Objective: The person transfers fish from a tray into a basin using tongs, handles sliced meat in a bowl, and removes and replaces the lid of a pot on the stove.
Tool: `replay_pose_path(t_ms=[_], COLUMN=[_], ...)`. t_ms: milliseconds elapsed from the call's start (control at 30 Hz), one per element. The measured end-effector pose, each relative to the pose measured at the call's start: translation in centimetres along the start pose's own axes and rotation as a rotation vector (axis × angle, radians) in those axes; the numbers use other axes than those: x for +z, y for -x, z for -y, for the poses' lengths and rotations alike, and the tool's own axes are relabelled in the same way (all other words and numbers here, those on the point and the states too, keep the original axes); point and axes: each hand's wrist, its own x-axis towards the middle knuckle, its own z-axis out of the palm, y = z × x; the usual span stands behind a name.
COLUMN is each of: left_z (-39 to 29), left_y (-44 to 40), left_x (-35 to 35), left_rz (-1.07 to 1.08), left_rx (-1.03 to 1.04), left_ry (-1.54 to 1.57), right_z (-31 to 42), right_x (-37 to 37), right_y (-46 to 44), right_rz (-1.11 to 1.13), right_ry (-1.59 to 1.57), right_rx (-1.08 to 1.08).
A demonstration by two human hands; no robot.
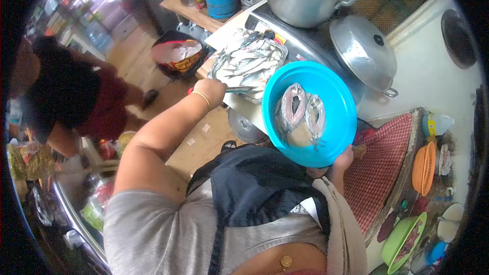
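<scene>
A blue basin (342, 107) holds two opened fish (293, 106) and some cloudy liquid. My left hand (343, 159) grips the basin by its lower right rim. In my right hand (210, 91) is a tool with a red handle, probably a knife (239, 89), its metal part pointing right towards the basin. Just above that hand, many silvery fish (249, 61) lie heaped in a tray on the counter. The fingers of my left hand are partly hidden beneath the basin.
A large pot (300, 0) and a domed lid (362, 51) occupy the stove. Checkered cloth (382, 163) covers the surface at right, near an orange basket (424, 168) and a green basin (402, 242). Another person (66, 86) stands at left.
</scene>
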Motion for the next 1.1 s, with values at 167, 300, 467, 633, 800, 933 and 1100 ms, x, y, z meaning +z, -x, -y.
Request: replay_pose_path(t_ms=[167, 300, 467, 633, 800, 933, 1100], left_z=[3.1, 5.7, 8.2, 9.7, 10.4, 7.4, 5.3], left_y=[0.9, 1.9, -0.1, -2.3, -3.7, 1.1, 1.9], left_x=[-1.9, -5.7, -9.5, -11.1, -9.8, -13.4, -12.8], left_rz=[0.074, -0.048, -0.114, -0.146, -0.193, -0.168, -0.056], left_rx=[-0.084, -0.111, -0.087, -0.082, -0.093, -0.076, 0.053], left_ry=[0.094, 0.16, 0.101, 0.124, 0.079, -0.002, -0.263], right_z=[-4.2, -1.3, -0.7, -2.2, -0.4, -1.2, 1.5], right_x=[1.4, 1.0, 0.7, 0.7, 0.7, 0.7, 0.3], right_y=[-0.8, 0.4, -0.1, -0.5, 1.3, 1.5, 1.2], right_rz=[0.105, 0.048, -0.038, 0.005, -0.142, -0.086, -0.025], right_ry=[-0.558, -0.47, -0.023, 0.022, 0.066, -0.081, -0.096], right_rx=[0.088, 0.077, -0.036, 0.014, -0.186, -0.159, 0.057])
